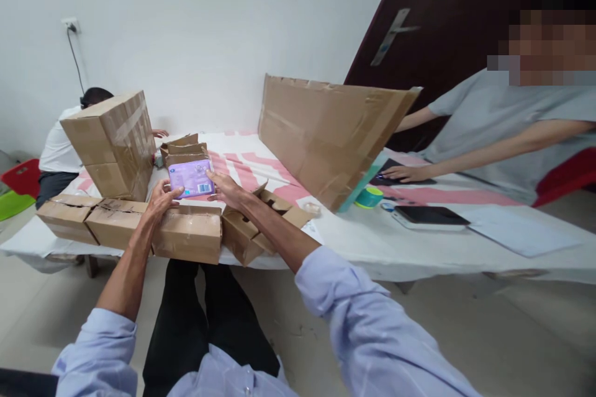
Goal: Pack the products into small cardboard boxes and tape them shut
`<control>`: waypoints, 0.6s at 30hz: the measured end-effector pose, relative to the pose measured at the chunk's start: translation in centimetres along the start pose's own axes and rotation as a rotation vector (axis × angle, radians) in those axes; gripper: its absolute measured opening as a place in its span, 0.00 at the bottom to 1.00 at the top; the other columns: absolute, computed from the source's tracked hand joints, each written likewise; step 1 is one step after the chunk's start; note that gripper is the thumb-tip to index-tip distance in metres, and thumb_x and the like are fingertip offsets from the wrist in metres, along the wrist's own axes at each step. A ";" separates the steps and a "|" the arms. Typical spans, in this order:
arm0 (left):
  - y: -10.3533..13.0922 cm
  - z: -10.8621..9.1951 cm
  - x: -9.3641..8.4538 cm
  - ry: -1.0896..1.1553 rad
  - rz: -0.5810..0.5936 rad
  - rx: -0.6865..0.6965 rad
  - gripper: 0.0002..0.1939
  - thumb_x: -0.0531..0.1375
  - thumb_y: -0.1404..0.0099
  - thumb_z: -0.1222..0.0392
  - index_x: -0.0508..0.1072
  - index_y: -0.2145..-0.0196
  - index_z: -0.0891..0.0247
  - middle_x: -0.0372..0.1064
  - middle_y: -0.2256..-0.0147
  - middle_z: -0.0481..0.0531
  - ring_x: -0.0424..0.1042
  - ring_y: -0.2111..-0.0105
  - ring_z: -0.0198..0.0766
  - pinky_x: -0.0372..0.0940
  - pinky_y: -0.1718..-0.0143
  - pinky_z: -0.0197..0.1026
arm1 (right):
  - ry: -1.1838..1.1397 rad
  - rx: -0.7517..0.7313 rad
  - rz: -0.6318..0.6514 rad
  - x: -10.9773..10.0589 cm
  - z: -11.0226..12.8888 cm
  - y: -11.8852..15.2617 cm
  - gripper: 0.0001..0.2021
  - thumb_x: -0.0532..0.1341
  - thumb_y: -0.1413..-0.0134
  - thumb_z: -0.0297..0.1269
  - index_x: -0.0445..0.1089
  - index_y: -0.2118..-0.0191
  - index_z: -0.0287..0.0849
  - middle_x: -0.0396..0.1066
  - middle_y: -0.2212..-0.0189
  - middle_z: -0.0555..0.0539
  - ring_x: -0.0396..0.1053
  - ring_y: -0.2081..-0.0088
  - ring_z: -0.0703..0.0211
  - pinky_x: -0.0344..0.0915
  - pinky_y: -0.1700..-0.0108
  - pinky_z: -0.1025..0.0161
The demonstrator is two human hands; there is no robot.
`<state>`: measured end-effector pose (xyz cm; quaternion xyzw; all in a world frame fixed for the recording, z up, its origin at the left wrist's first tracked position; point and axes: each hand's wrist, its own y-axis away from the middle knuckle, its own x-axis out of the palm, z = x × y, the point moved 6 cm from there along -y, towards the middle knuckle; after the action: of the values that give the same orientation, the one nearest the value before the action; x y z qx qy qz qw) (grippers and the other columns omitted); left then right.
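Observation:
A flat purple packet (192,177) with a barcode on its lower right is held up between both hands. My left hand (162,196) grips its lower left corner, thumb on the front. At its right edge, my right hand (224,186) pinches it near the upper corner. Below the packet stands a closed, taped cardboard box (187,234), close to my left hand. An open cardboard box (244,237) with raised flaps lies under my right forearm. Behind the packet, another open carton (185,147) is partly hidden.
Two more boxes (115,223) continue the front row leftward. A tall carton (114,142) and a big cardboard panel (326,136) stand on the cloth-covered table (372,254). Green tape (369,197) and a dark-screened device (431,216) lie rightward. Co-workers sit at both ends.

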<state>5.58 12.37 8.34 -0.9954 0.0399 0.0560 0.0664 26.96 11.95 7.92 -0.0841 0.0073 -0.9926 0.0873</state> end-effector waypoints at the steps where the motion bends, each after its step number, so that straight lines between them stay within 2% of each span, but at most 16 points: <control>1: 0.0 -0.1 0.0 0.001 0.000 0.002 0.38 0.78 0.53 0.43 0.72 0.50 0.61 0.80 0.52 0.61 0.83 0.57 0.50 0.74 0.65 0.42 | 0.001 -0.002 0.004 0.0 0.1 0.1 0.16 0.62 0.28 0.52 0.74 0.50 0.43 0.82 0.58 0.43 0.77 0.63 0.58 0.75 0.67 0.65; 6: -0.4 -0.9 -0.1 -0.004 -0.007 0.039 0.38 0.79 0.55 0.43 0.71 0.52 0.61 0.80 0.54 0.59 0.82 0.59 0.48 0.74 0.65 0.42 | 0.025 -0.034 0.014 0.2 1.0 0.1 0.15 0.63 0.28 0.48 0.74 0.48 0.43 0.82 0.56 0.42 0.79 0.61 0.57 0.77 0.64 0.63; 10: -1.2 -3.0 -0.3 -0.012 -0.029 0.091 0.38 0.78 0.54 0.43 0.70 0.52 0.61 0.79 0.55 0.59 0.82 0.58 0.50 0.75 0.66 0.44 | 0.075 -0.142 0.035 0.5 3.0 -0.6 0.23 0.67 0.33 0.53 0.72 0.41 0.44 0.81 0.52 0.42 0.80 0.57 0.53 0.81 0.56 0.53; 12: -1.3 -5.2 -0.4 -0.007 -0.022 0.153 0.39 0.79 0.54 0.44 0.70 0.50 0.61 0.79 0.52 0.60 0.81 0.54 0.52 0.77 0.61 0.46 | 0.108 -0.261 0.015 0.6 4.8 -0.6 0.28 0.69 0.37 0.55 0.70 0.38 0.46 0.79 0.46 0.40 0.80 0.53 0.51 0.82 0.54 0.51; 14: -0.7 -8.4 -0.4 -0.010 0.026 0.298 0.41 0.79 0.52 0.44 0.70 0.45 0.59 0.78 0.47 0.61 0.80 0.48 0.54 0.78 0.54 0.51 | 0.147 -0.440 0.014 0.8 7.1 0.2 0.32 0.71 0.39 0.55 0.68 0.35 0.47 0.75 0.40 0.40 0.78 0.47 0.49 0.82 0.49 0.50; 16: 0.6 -11.9 -0.3 -0.048 0.087 0.491 0.44 0.80 0.51 0.44 0.70 0.40 0.58 0.77 0.44 0.60 0.79 0.44 0.56 0.77 0.46 0.54 | 0.219 -0.622 0.055 1.0 9.5 1.9 0.34 0.71 0.39 0.56 0.65 0.33 0.49 0.72 0.36 0.40 0.75 0.41 0.47 0.79 0.41 0.49; 18: 1.7 -14.0 -0.5 -0.108 0.110 0.590 0.44 0.80 0.50 0.44 0.72 0.40 0.57 0.77 0.43 0.60 0.78 0.42 0.57 0.76 0.43 0.56 | 0.363 -0.724 0.108 0.5 11.1 3.8 0.37 0.70 0.38 0.56 0.62 0.29 0.52 0.69 0.33 0.42 0.72 0.37 0.45 0.75 0.37 0.46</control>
<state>6.44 8.84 22.01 -0.9250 0.1045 0.0982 0.3518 28.99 8.11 18.86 0.0676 0.3760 -0.9186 0.1015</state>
